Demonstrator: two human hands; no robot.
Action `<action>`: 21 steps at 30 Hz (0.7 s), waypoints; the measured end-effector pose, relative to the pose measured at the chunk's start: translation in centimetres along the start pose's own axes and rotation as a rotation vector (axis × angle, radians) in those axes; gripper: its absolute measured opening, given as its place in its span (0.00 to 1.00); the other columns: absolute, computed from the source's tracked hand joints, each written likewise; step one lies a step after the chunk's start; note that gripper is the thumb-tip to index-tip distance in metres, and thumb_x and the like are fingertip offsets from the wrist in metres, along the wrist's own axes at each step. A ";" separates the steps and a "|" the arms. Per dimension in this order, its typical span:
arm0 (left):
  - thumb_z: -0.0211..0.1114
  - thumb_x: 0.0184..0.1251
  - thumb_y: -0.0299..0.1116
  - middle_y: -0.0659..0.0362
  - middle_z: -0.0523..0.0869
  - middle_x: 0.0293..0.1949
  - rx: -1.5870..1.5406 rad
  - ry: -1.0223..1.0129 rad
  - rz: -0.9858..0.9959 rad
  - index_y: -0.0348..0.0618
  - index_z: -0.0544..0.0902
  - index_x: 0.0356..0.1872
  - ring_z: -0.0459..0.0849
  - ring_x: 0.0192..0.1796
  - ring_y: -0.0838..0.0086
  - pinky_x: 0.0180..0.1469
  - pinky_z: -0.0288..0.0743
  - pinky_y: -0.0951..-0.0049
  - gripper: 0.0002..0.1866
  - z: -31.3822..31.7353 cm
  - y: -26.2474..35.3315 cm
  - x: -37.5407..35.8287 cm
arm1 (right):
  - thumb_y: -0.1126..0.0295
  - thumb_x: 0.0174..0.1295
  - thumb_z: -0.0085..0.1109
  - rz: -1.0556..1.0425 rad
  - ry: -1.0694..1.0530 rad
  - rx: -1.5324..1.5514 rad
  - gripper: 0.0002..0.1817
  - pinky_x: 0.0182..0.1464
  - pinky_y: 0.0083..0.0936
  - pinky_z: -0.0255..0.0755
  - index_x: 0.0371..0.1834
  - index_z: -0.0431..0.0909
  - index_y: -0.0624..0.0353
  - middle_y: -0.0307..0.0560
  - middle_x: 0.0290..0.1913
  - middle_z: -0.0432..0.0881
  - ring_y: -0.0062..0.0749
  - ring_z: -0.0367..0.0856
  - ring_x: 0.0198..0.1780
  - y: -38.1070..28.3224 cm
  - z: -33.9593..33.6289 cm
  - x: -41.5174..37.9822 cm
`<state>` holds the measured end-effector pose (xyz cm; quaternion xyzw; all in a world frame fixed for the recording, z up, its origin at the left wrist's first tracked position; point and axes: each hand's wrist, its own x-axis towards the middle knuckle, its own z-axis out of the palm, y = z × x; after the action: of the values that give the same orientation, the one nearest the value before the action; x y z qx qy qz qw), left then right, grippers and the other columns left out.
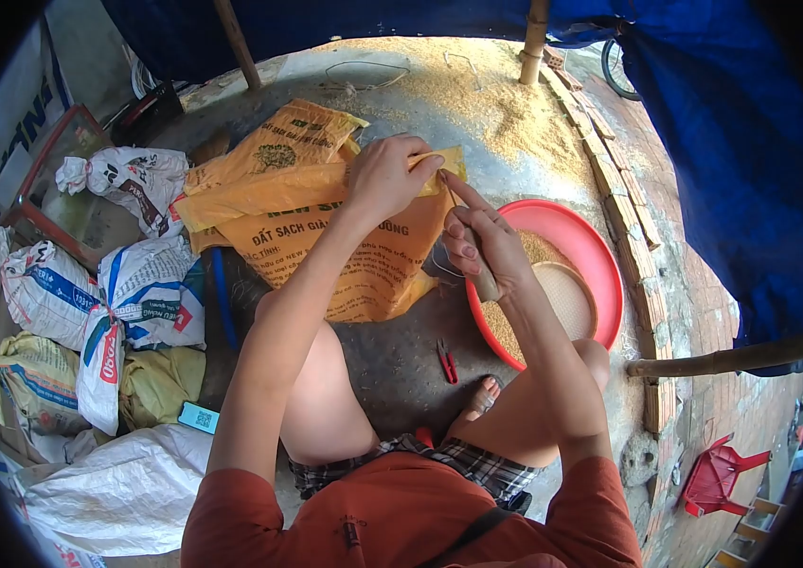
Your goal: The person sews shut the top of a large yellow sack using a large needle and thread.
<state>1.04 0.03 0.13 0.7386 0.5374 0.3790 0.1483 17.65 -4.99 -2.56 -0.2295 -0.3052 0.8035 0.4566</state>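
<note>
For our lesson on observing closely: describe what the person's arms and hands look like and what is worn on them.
Both arms are bare from the short sleeves down. The sleeves belong to an orange-red shirt. The left hand and right hand wear no gloves; no watch, ring or bracelet shows. A dark strap crosses the shirt front.

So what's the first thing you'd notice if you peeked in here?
Probably the bright red basin of grain on the right, with a round sieve lying in it. Next, the big orange sack in the middle: the left hand grips its top edge while the right hand holds a wooden-handled tool beside it.
</note>
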 end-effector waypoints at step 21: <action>0.63 0.57 0.31 0.54 0.84 0.26 -0.121 0.109 0.142 0.41 0.80 0.33 0.82 0.35 0.61 0.42 0.72 0.63 0.06 -1.5 -1.9 0.0 | 0.67 0.68 0.43 0.335 -0.172 -1.036 0.20 0.15 0.14 0.61 0.60 0.67 0.62 0.36 0.20 0.69 0.14 0.67 0.17 -3.6 0.4 -2.0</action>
<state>-1.31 0.44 -0.10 0.7426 0.4672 0.4602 0.1361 20.53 -5.42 0.41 -0.4031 -0.6564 0.6257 0.1231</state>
